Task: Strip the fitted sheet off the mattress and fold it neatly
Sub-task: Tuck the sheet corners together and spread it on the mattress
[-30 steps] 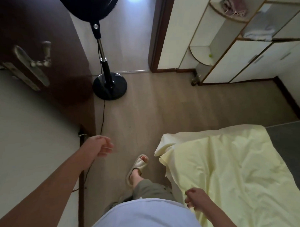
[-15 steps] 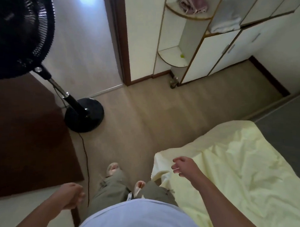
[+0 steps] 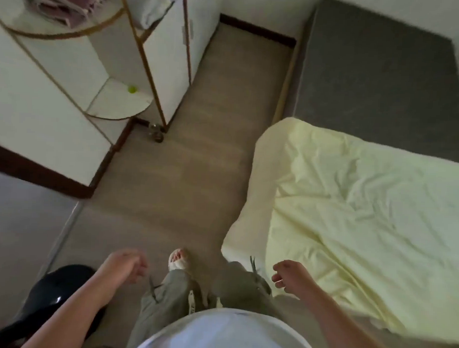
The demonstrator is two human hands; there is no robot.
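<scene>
The room is dim, with soft, even light. A pale wood-look floor (image 3: 197,159) runs up the middle to a white wall (image 3: 255,3) edged by a dark brown baseboard (image 3: 257,29). On the left stands a white cabinet (image 3: 169,67) with thin tan trim; a rounded corner shelf (image 3: 116,102) beside it carries a small green object (image 3: 132,89), and a higher shelf holds a folded pinkish cloth (image 3: 62,9). A dark brown door frame (image 3: 41,177) meets a threshold strip (image 3: 65,230), beyond which lies a greyer floor. The glossy black fan base (image 3: 60,287) sits at lower left.
</scene>
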